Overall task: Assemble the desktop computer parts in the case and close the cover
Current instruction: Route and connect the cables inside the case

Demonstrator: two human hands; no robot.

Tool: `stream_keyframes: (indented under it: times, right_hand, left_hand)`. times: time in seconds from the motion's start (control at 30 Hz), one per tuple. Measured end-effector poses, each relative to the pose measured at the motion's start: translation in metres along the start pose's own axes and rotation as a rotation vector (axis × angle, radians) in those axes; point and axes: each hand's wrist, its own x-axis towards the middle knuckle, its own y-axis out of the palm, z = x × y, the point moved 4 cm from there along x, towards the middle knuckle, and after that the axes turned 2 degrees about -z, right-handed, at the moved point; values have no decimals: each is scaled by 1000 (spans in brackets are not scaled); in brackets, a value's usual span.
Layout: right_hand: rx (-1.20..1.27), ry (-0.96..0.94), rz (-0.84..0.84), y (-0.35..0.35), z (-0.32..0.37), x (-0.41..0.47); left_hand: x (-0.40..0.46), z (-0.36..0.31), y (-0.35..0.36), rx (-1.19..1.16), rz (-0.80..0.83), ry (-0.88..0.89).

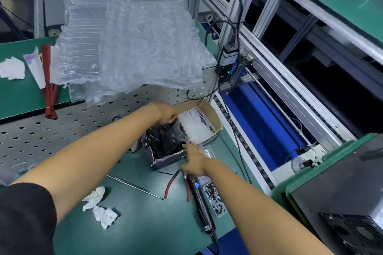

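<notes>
While the left hand digs curled into black cable ties in the cardboard box w/ white ties alongside, the right hand rests flat-fingered on its near edge; ties look light, springy, slippery, so pinch one mid-strap; PC case sits far right.
</notes>
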Motion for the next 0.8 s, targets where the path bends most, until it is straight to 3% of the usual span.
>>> stream_keyframes:
  times: [0.1,0.17,0.23,0.37,0.43,0.63,0.8]
  right_hand:
    - [593,29,-235,-37,-5,-10]
    - [741,75,-517,-69,-19,-23]
    - [732,80,-688,-98,-37,-40]
    - [740,175,-768,-136,-89,-84]
    - [671,259,-904,-151,-125,-119]
    - [638,432,-1258,-167,-239,-252]
    - [851,528,-1412,-144,-339,-355]
  left_hand:
    - [1,-17,-33,-26,-186,46]
    - [5,-38,-51,-94,-245,104]
    - [14,-67,-66,-166,-268,168]
    - [34,-142,-101,-380,-365,256]
    - [41,-191,-118,-420,-379,319]
    - [48,-382,-146,-501,-360,506]
    - [36,-538,-133,-543,-362,626]
